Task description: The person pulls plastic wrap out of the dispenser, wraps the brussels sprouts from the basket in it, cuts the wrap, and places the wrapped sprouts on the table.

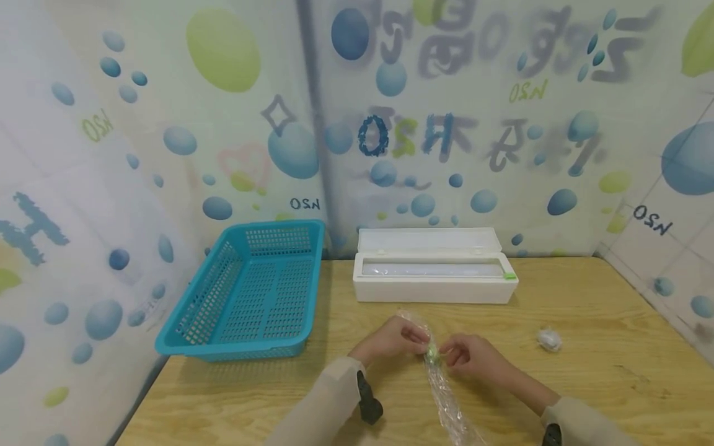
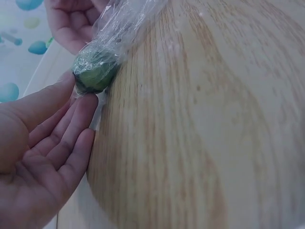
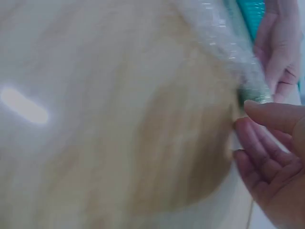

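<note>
A small round green item (image 2: 96,71) is wrapped in clear cling film (image 1: 446,396), its exact kind hidden by the crinkled layers. The film trails as a long wrinkled strip toward the table's near edge. My left hand (image 1: 393,339) pinches the wrapped item at its end between thumb and fingers. From the other side my right hand (image 1: 474,357) comes close, its thumb tip right at the item's edge. In the right wrist view its fingers (image 3: 252,143) are loosely bent below the thumb, with a gap between.
A white cling film dispenser (image 1: 435,292) stands at the back with its lid raised and a green slider at its right end. To the left is a blue plastic basket (image 1: 313,291). A crumpled ball of film (image 1: 549,339) lies right on the wooden table (image 1: 602,396).
</note>
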The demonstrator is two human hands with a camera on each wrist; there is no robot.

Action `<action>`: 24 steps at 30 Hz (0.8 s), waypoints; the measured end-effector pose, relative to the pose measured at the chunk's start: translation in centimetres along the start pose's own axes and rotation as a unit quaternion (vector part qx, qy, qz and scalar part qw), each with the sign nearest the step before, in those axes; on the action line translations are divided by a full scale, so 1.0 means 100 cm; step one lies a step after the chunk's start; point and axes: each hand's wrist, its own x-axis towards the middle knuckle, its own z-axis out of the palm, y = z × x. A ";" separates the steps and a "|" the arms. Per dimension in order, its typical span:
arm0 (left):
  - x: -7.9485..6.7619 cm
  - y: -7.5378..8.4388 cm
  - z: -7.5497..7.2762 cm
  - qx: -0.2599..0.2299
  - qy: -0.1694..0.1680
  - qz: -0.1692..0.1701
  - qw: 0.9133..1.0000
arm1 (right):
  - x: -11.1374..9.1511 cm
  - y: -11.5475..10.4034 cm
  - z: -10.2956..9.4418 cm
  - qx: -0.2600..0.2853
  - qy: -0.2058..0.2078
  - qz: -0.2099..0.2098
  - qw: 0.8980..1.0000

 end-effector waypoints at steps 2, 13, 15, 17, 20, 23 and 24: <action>-0.001 0.000 0.000 -0.005 0.004 -0.003 1.000 | -0.004 0.002 0.002 -0.005 0.001 -0.010 1.000; 0.000 0.001 0.000 -0.001 -0.005 -0.006 1.000 | -0.005 0.007 0.018 -0.064 0.037 -0.090 0.993; 0.001 0.000 0.000 -0.002 -0.007 -0.007 1.000 | -0.004 0.006 0.020 -0.071 0.043 -0.104 0.991; 0.001 0.000 0.000 -0.004 -0.008 -0.008 1.000 | -0.004 0.005 0.021 -0.068 0.047 -0.111 0.990; 0.001 -0.001 0.000 -0.005 -0.007 -0.005 1.000 | -0.004 0.005 0.020 -0.058 0.045 -0.104 0.992; 0.001 -0.001 0.000 -0.005 -0.004 0.000 1.000 | -0.003 0.004 0.018 -0.043 0.032 -0.088 0.995; 0.001 -0.001 0.000 -0.005 -0.003 0.001 1.000 | -0.003 0.003 0.016 -0.040 0.026 -0.084 0.995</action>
